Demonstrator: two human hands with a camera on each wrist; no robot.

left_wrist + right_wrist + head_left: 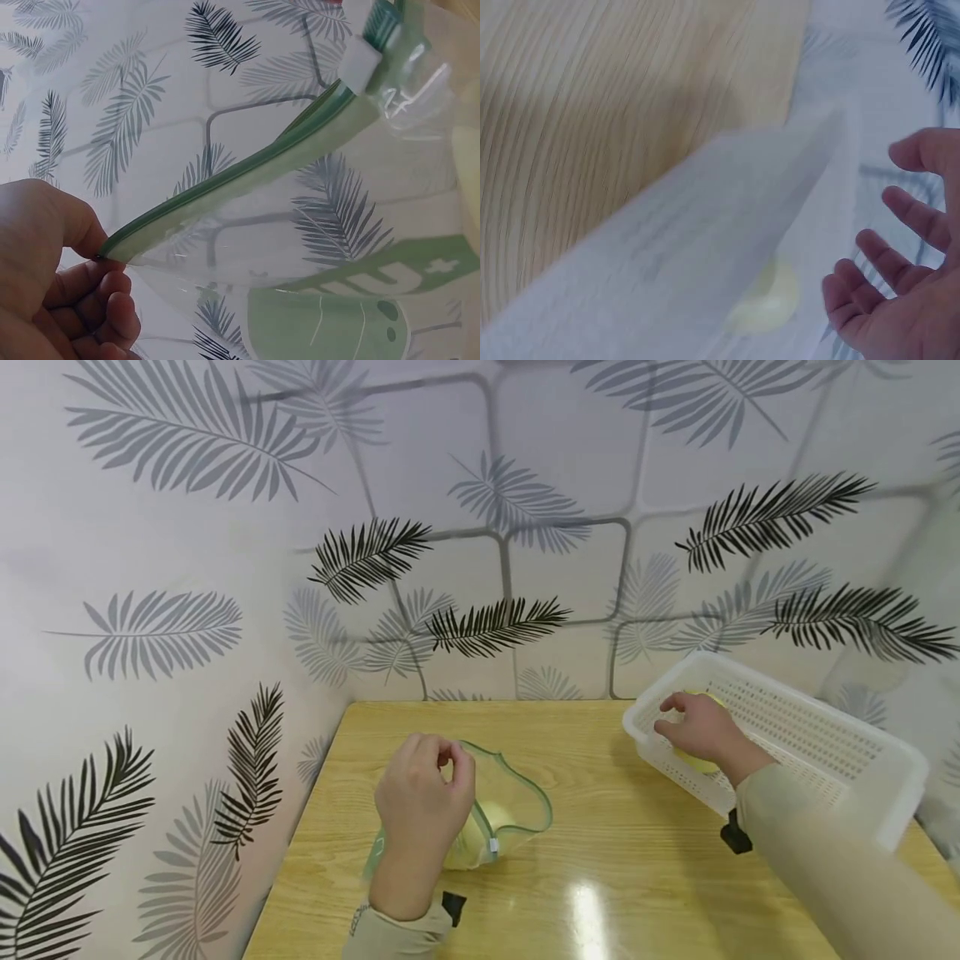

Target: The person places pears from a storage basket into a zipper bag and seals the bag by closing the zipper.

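Observation:
My left hand (422, 802) pinches the green-edged top of a clear zip bag (525, 785) between thumb and forefinger. In the left wrist view, a white slider (360, 64) sits on the bag's green zip strip (225, 174), and green print shows lower on the film. The bag's mouth gapes, and something pale yellow (493, 814) lies inside. Over the near left end of a white perforated basket (795, 718) hovers my right hand (703, 727), fingers spread and loosely bent, holding nothing. Below that hand, a yellow rounded thing (769, 300) lies in the basket, partly hidden by its wall.
The wooden table (592, 752) runs back to a wall (555, 568) printed with leaves. The basket stands at the table's right side, near the wall. A black strap piece (737, 835) sticks out from the right wrist, another (453, 907) from the left.

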